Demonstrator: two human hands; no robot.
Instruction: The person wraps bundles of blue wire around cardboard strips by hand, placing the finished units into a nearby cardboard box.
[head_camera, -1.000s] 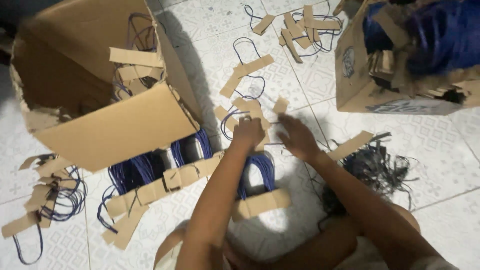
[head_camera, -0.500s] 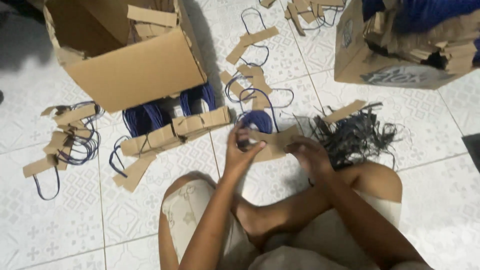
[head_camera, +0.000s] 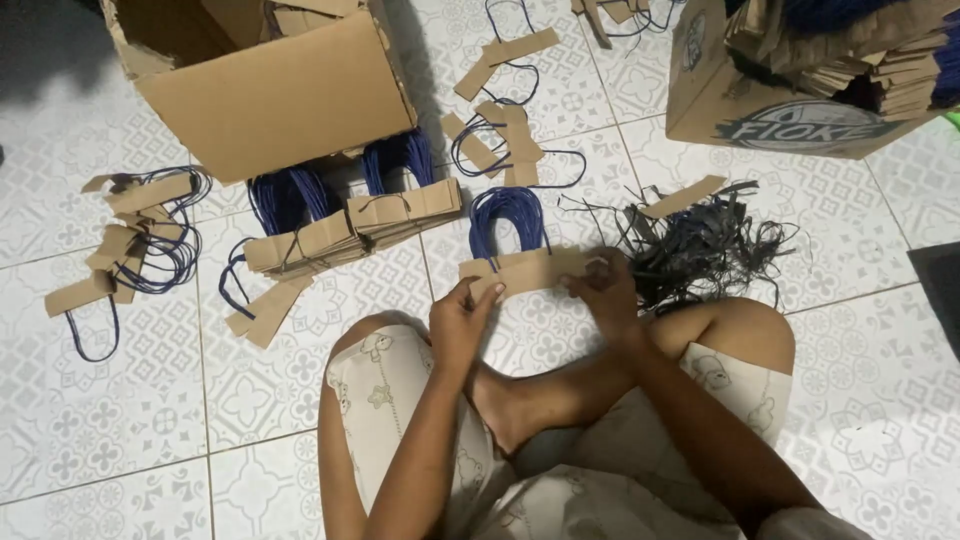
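The tiled floor (head_camera: 130, 400) filled the frame, patterned white, with the person seated cross-legged at the bottom centre. An open cardboard box (head_camera: 270, 90) stood at upper left, its flap hanging toward the viewer. A second box (head_camera: 790, 100), packed with stacked card pieces, occupied the upper right corner. Just below the first box lay two bundled stacks of card strips (head_camera: 350, 225) with blue cord loops rising behind them. A tangle of black cord offcuts (head_camera: 710, 250) lay right of centre, just beside the right hand. Loose strips with cords (head_camera: 125, 245) were scattered at the left edge, and more at top centre.

The item in hand was a bundle of card strips (head_camera: 530, 270) at frame centre, its long axis running left to right, with blue cord loops (head_camera: 508, 215) standing off its far edge, away from the person. The left hand (head_camera: 458, 322) gripped the bundle's left end, fingers closed on the card. The right hand (head_camera: 603, 290) held the right end, fingers likewise clamped on it. Both hands sat at the near side of the bundle, about equally close, one at each end.
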